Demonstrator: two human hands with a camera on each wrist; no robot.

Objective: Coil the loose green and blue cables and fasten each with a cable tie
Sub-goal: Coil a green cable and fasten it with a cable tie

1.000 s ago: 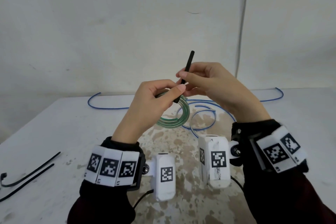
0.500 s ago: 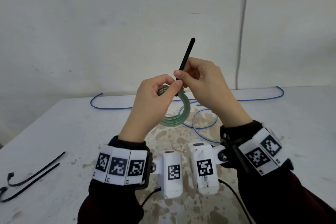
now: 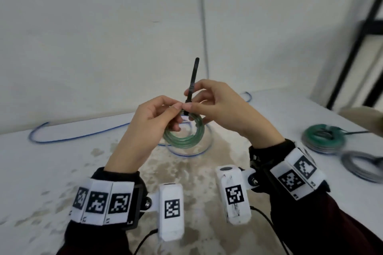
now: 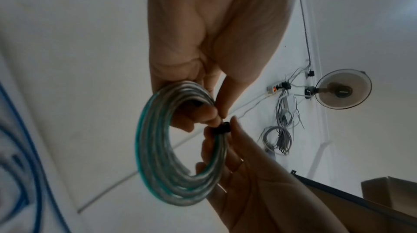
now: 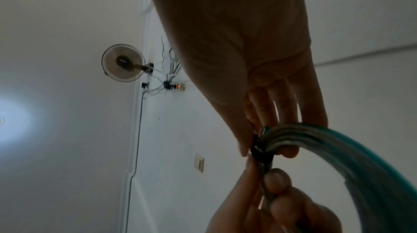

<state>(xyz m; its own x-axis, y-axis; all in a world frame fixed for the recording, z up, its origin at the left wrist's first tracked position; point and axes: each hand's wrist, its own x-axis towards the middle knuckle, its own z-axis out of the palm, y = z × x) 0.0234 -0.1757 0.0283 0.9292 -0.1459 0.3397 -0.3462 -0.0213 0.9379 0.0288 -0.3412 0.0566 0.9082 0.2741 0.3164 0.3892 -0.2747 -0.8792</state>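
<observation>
Above the white, stained worktop (image 3: 62, 163), the left hand (image 3: 145, 126) pinches the round coil of clear green cable (image 3: 184, 136) at its top, so its grip is shut on the coil. The thin black plastic cable tie (image 3: 192, 80) wraps the coil and sticks straight up. The right hand (image 3: 223, 109) pinches the tie. The loose blue cable (image 3: 78, 135) lies on the worktop behind.

The place looks like a plain workroom or makeshift lab: bare white walls, a stained white table (image 3: 62, 172) strewn with coiled cables (image 3: 323, 138), a wall-mounted fan (image 4: 343, 88) beside a power strip (image 4: 274, 89) with dangling wires, and a dark metal rack (image 3: 356, 47) at the right.
</observation>
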